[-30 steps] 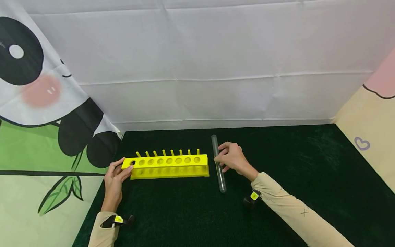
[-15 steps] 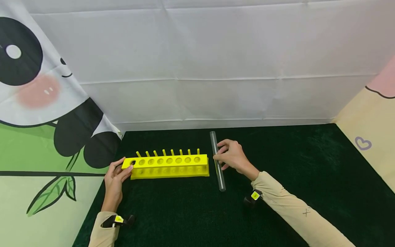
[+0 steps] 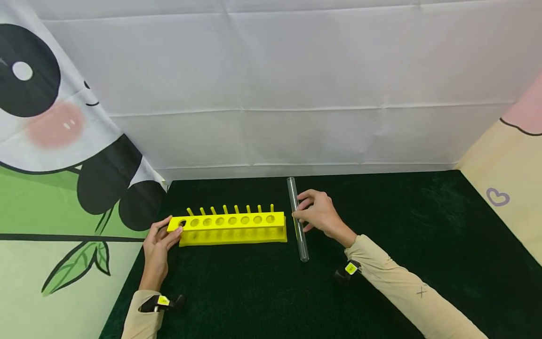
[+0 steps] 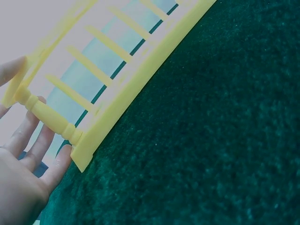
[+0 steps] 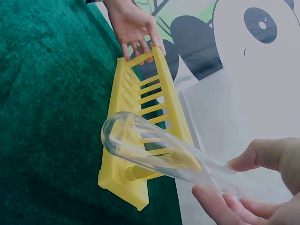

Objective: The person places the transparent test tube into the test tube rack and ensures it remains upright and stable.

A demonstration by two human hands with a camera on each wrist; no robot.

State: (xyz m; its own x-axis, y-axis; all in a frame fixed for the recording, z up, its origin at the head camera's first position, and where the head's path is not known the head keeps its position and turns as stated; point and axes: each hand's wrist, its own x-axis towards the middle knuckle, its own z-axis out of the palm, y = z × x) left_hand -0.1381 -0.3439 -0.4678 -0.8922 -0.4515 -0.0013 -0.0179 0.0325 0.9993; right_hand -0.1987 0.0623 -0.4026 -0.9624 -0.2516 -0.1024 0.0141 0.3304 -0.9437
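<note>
A yellow test tube rack (image 3: 233,230) stands on the dark green cloth, with a row of round holes along its top and several pegs behind. My left hand (image 3: 156,249) grips its left end, the thumb on the top bar; in the left wrist view the fingers (image 4: 54,166) lie around the end post. Just right of the rack, my right hand (image 3: 319,214) pinches a clear glass test tube (image 3: 302,245) between thumb and fingers. The tube leans, its rounded end low and toward me. In the right wrist view that rounded end (image 5: 117,133) overlaps the rack.
Dark green cloth (image 3: 402,226) covers the table. A white sheet (image 3: 271,94) hangs behind it, and a panda-print cloth (image 3: 38,141) hangs at the left. On the right is a cream and pink cloth (image 3: 504,165).
The right hand has shifted slightly up and left in the head view, carrying the test tube with it. Left hand and rack have stayed in place.
</note>
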